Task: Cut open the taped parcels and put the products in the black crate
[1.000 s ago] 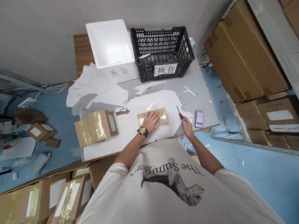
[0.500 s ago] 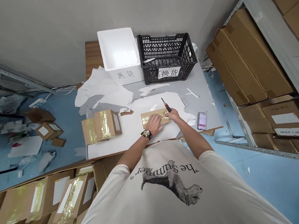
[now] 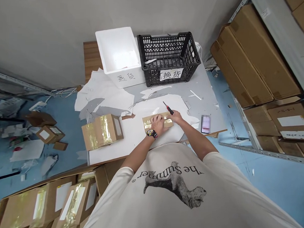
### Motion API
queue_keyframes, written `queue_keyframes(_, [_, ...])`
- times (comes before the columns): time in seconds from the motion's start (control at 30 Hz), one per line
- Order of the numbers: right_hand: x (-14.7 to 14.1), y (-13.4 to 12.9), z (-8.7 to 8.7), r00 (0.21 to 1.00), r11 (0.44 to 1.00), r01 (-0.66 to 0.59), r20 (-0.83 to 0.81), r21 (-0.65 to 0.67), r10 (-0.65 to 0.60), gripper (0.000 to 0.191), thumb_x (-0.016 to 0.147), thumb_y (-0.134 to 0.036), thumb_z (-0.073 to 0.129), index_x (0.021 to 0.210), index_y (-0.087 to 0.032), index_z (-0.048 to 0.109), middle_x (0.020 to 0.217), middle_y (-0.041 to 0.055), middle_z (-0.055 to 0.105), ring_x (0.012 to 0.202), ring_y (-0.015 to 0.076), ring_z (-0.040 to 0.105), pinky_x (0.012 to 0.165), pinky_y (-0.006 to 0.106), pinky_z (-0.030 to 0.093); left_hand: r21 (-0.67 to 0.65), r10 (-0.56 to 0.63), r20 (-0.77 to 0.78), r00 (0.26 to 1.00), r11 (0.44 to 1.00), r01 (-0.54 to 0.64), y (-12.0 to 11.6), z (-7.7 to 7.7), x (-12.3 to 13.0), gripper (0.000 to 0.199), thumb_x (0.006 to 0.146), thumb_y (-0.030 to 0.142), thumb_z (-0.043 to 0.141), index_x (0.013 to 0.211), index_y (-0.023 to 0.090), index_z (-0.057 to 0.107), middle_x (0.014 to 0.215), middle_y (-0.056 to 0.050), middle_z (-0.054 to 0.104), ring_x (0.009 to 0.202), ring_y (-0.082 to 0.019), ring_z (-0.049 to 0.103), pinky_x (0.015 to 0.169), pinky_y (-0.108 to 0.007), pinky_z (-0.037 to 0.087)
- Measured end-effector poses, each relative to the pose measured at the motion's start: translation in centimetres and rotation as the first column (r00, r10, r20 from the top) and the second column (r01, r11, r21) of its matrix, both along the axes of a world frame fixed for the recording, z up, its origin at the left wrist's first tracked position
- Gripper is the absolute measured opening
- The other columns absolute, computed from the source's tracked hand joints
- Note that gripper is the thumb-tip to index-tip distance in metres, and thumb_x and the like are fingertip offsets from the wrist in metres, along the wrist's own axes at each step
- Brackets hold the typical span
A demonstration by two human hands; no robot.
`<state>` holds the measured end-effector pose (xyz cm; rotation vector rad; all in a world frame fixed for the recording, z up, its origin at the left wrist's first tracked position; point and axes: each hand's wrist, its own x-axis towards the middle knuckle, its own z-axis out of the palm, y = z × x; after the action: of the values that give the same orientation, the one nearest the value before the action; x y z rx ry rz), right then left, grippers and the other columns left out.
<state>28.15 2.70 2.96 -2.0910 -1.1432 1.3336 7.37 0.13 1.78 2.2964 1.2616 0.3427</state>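
A small flat cardboard box (image 3: 146,123) with shiny yellowish tape lies on the white sheet near the table's front edge. My left hand (image 3: 159,124), with a watch at the wrist, grips the top of this box with bent fingers. At the box's right end, my right hand (image 3: 176,117) is closed around a red and black utility knife (image 3: 170,110). The knife's thin tip points up and to the left, away from the box. My hands cover part of the tape.
Taped cartons (image 3: 102,130) stand left on the table. Behind are a white foam bin (image 3: 129,78) and a black plastic crate (image 3: 154,75). A phone (image 3: 205,124) lies at right. Boxes fill a large carton (image 3: 3,208) at lower left; shelving (image 3: 292,56) holds cartons at right.
My left hand has shifted slightly right on the box, and its fingers have gone from lying flat to bent. The right hand still holds the knife, almost unmoved.
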Motion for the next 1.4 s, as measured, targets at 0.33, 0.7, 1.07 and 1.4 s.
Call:
queue_keyframes(0.33, [6.5, -6.4, 2.1, 0.956, 0.998, 0.041, -0.294, 0.05, -0.025, 0.062, 0.092, -0.083, 0.078, 0.103, -0.023, 0.071, 0.084, 0.0022, 0.072, 0.058, 0.0137, 0.059, 0.055, 0.027, 0.05, -0.009, -0.053, 0.069, 0.996, 0.999, 0.054, -0.8, 0.5, -0.9, 0.046, 0.088, 0.048, 0.098, 0.126, 0.029, 0.08, 0.151, -0.013, 0.075, 0.149, -0.041, 0.061, 0.138, -0.063, 0.028])
queue_keyframes(0.7, [10.4, -8.8, 4.7, 0.917, 0.941, -0.339, -0.22, 0.006, 0.332, 0.057, 0.095, -0.078, 0.069, 0.085, -0.022, 0.068, 0.077, 0.0004, 0.069, 0.066, 0.017, 0.059, 0.07, 0.031, 0.047, -0.029, -0.034, 0.03, 0.999, 0.999, 0.035, 0.4, 0.9, -2.4, 0.042, 0.095, 0.036, 0.088, 0.134, 0.028, 0.077, 0.169, -0.015, 0.066, 0.157, -0.042, 0.06, 0.141, -0.068, 0.02])
queue_keyframes(1.07, [8.3, -6.5, 4.4, 0.903, 0.911, -0.409, -0.168, -0.047, 0.396, 0.043, 0.099, -0.066, 0.068, 0.087, -0.025, 0.06, 0.07, -0.0019, 0.062, 0.061, 0.0166, 0.055, 0.062, 0.029, 0.04, -0.059, -0.024, -0.023, 0.999, 0.998, 0.023, 0.1, 1.3, -2.4, 0.041, 0.098, 0.041, 0.085, 0.135, 0.028, 0.077, 0.172, -0.015, 0.065, 0.161, -0.041, 0.058, 0.141, -0.067, 0.021])
queue_keyframes(1.4, [9.2, -6.8, 5.0, 0.915, 0.921, -0.374, -0.207, -0.109, 0.347, 0.045, 0.098, -0.068, 0.072, 0.092, -0.024, 0.067, 0.071, -0.0015, 0.063, 0.057, 0.0156, 0.053, 0.06, 0.03, 0.042, -0.057, -0.046, -0.049, 0.998, 0.997, 0.043, 0.5, 1.2, -2.5, 0.042, 0.101, 0.043, 0.082, 0.14, 0.028, 0.075, 0.172, -0.014, 0.065, 0.164, -0.04, 0.056, 0.14, -0.065, 0.024])
